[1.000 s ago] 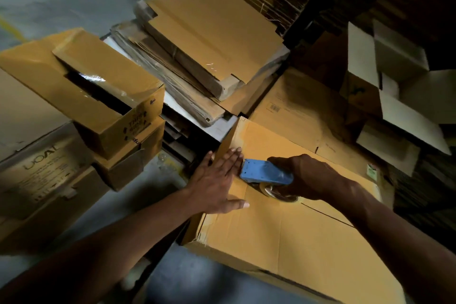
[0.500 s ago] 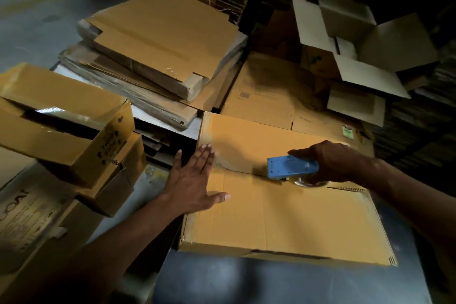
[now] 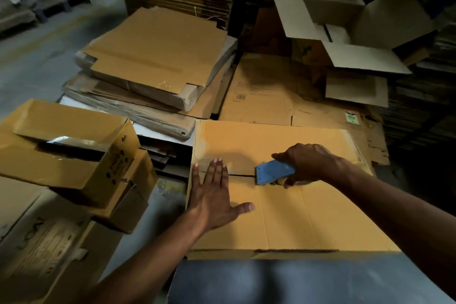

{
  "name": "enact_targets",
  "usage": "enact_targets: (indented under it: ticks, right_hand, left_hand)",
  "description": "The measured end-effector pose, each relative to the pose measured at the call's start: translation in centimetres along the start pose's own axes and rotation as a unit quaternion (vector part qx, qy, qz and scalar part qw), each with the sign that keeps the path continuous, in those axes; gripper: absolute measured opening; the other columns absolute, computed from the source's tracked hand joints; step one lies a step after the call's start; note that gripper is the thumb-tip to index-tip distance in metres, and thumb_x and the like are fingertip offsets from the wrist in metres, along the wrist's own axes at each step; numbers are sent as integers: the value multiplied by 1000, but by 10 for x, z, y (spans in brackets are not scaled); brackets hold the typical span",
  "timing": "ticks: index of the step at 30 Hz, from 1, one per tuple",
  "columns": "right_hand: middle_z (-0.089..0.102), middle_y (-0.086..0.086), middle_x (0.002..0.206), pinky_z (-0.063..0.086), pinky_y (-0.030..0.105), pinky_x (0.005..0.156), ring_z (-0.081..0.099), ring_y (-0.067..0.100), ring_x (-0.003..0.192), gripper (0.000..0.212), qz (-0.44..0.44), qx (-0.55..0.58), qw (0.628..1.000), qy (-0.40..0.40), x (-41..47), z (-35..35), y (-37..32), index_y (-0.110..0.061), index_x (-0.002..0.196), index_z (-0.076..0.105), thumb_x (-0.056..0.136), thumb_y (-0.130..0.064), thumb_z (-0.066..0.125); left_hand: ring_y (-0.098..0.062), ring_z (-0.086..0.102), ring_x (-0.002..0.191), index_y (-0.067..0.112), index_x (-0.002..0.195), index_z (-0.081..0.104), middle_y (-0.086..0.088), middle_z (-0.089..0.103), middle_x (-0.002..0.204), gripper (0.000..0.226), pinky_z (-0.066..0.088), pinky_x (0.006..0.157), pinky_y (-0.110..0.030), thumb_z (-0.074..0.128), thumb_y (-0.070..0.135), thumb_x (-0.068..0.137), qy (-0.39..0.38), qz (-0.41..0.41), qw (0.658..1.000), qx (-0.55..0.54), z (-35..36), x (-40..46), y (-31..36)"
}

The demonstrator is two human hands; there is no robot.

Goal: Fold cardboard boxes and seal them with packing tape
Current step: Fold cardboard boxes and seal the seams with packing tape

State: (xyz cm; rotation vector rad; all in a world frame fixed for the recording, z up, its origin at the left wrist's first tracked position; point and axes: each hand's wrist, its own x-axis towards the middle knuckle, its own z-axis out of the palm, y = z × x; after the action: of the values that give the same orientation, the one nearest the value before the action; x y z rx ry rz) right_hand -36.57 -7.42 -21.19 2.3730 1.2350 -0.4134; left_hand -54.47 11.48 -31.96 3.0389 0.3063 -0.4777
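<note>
**Tape dispenser on the box seam, flat palm holding the flaps**

The left hand (image 3: 214,198) lies flat on the cardboard box (image 3: 308,219), fingers straight and together, thumb spread toward the near edge; it presses the top near the box's left end and grips nothing. Just beyond its fingertips a glossy strip of packing tape (image 3: 234,166) covers the seam. Between the two hands a short dark stretch of the seam (image 3: 241,175) shows bare.

The right hand (image 3: 307,161) is curled around the blue tape dispenser (image 3: 274,172), whose front edge sits on the seam, facing the left hand. The tape roll under the hand is mostly hidden.

Left of the left hand, a smaller brown box (image 3: 61,155) stands tilted on others, its top partly open with shiny tape across the gap. Its side reads "THIS SIDE", the rest too blurred to read. A box below it (image 3: 44,252) carries large faint lettering I cannot make out.

Beyond the left hand lies a stack of flattened cartons (image 3: 158,61). Beyond the right hand, a flattened sheet (image 3: 283,103) bears a small printed block, illegible text and a green-and-red sticker (image 3: 351,116). Farther still, an open box (image 3: 345,24) stands with its pale flaps spread.
</note>
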Motion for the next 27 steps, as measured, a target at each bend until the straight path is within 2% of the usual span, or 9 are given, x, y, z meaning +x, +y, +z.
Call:
enact_targets:
  ticks: [4, 7, 9, 11, 13, 16, 20, 24, 27]
  right_hand:
    - [65, -7, 130, 45, 30, 75, 61, 18, 113, 99, -11, 34, 999, 15, 3, -2, -4, -37, 161, 25, 81, -62, 78]
    - [60, -1, 117, 40, 29, 64, 56, 16, 92, 105, -32, 47, 998, 40, 6, -14, -21, -47, 162, 10, 81, -70, 72]
    - [52, 1, 109, 38, 26, 61, 51, 16, 86, 91, -50, 29, 997, 54, 10, -19, -45, -48, 160, 18, 85, -72, 65]
    - [55, 1, 109, 44, 28, 66, 55, 19, 88, 67, -66, -12, 996, 57, 17, -19, -65, -45, 150, 42, 90, -70, 60]
    - [61, 1, 116, 46, 33, 72, 63, 24, 101, 56, -59, -36, 997, 28, 24, -17, -74, -43, 142, 51, 92, -66, 60]
    - [63, -2, 124, 40, 32, 70, 64, 23, 109, 58, -55, -19, 998, -17, 26, -23, -66, -50, 149, 44, 94, -52, 64]
    - [61, -9, 127, 38, 28, 59, 60, 16, 101, 63, -61, 36, 997, -30, 14, -30, -45, -56, 150, 36, 95, -50, 65]
    - [61, -7, 127, 44, 30, 65, 63, 19, 105, 62, -65, 24, 997, -19, 2, -30, -34, -60, 151, 32, 97, -49, 61]
    - [60, -6, 128, 45, 31, 67, 64, 20, 106, 62, -60, 14, 998, -23, -10, -26, -23, -60, 151, 32, 98, -47, 60]
  left_hand:
    - [-19, -22, 156, 9, 162, -13, -8, -22, 168, 124, -19, 122, -57, -1, 99, 77, 42, 35, 999, -6, 7, -2, -31]
    - [-16, -23, 156, 16, 163, -12, -3, -21, 170, 121, -18, 124, -52, 3, 99, 77, 46, 69, 997, 4, 4, -1, -78]
    - [-16, -24, 156, 21, 163, -15, -2, -23, 170, 116, -14, 126, -53, 2, 98, 78, 37, 91, 994, 36, 0, 0, -101]
    - [-18, -24, 156, 23, 162, -16, -3, -24, 170, 112, -13, 125, -54, 2, 97, 80, 33, 101, 992, 64, -3, 1, -109]
    - [-19, -26, 155, 23, 161, -18, -4, -28, 168, 111, -13, 125, -54, -3, 96, 79, 24, 99, 991, 81, -3, 2, -107]
    - [-18, -29, 154, 23, 159, -22, -3, -32, 166, 110, -14, 125, -53, -6, 95, 78, 13, 95, 991, 91, -4, 1, -106]
    - [-17, -30, 153, 24, 159, -22, -1, -33, 165, 107, -14, 125, -51, 2, 94, 83, 22, 97, 991, 85, -5, 0, -107]
    - [-16, -30, 153, 23, 159, -22, -1, -32, 165, 109, -17, 125, -49, -3, 95, 79, 18, 105, 990, 88, -3, 2, -107]
    - [-16, -29, 153, 23, 160, -20, 0, -31, 166, 107, -18, 125, -49, 2, 95, 83, 26, 110, 990, 82, -2, 3, -108]
